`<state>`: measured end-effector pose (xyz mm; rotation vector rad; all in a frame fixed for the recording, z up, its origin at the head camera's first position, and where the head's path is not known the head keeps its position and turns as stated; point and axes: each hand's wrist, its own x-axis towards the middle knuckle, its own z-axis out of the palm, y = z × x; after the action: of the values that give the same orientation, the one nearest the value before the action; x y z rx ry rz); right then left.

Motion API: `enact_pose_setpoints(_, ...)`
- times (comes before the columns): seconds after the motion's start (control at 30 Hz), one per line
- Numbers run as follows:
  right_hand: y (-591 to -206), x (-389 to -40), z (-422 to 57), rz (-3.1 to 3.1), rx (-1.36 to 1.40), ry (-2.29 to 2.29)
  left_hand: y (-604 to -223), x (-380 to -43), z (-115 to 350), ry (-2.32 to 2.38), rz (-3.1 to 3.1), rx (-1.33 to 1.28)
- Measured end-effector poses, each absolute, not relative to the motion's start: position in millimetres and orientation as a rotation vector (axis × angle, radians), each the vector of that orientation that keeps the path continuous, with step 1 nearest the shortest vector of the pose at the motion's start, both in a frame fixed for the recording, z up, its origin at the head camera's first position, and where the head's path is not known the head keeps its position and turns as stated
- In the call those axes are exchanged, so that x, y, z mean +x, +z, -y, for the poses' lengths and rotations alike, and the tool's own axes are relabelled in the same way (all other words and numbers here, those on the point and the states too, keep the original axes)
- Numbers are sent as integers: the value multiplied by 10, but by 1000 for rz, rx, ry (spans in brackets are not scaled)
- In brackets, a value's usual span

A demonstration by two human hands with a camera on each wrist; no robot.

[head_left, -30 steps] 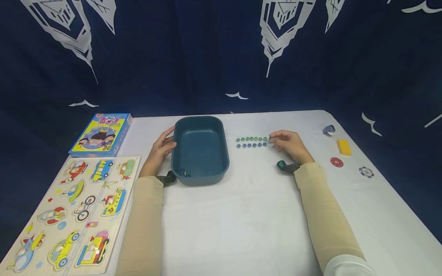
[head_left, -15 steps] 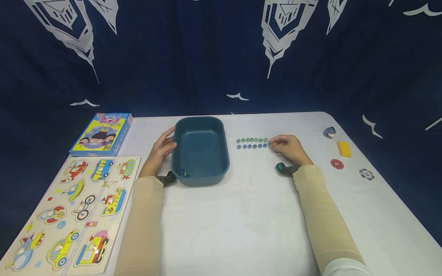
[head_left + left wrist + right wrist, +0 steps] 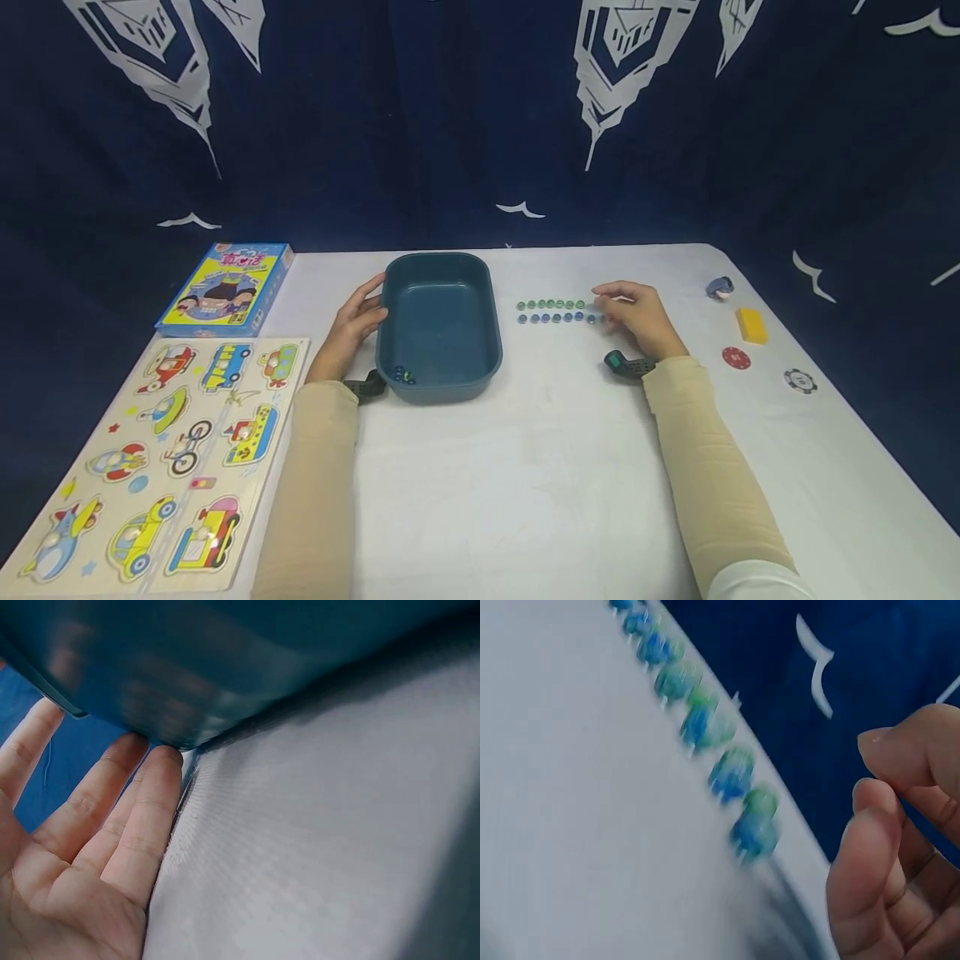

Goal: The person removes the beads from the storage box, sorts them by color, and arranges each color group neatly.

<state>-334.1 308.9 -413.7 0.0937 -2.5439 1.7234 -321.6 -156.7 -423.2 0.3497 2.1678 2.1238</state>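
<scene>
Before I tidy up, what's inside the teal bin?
The bin holds a few small, dark, marble-like pieces in its near left corner. Its near wall hides anything right behind it.

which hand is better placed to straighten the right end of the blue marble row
The right hand, most likely: it is right beside that end of the blue marble row and seems to hold nothing. The left hand touches the left side of the bin, farther away.
</scene>
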Motion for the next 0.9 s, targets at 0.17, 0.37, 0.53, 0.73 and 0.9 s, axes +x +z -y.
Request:
enact_pose_setpoints(0.17,-3828,-3273,-2915,2495,107,1760,-4238,-3227,1576,2133,-2160,349)
enact_pose_setpoints(0.37,-3510,-3168,-2650,2493,322,1785,-4265,-3250,1573,2150,-2142,360)
enact_pose_setpoints(0.53,-3363,-3145,-2354,2596,607,1762,-4244,-3252,1541,2137,-2151,356)
enact_pose_setpoints(0.73,-3235,-3204,-1825,2761,1003,1567,-4218,-3239,1534,2125,-2183,341)
enact_pose_setpoints(0.9,-3192,-3307,-1342,2854,1349,1443,-4241,-3242,1553,2135,-2182,334)
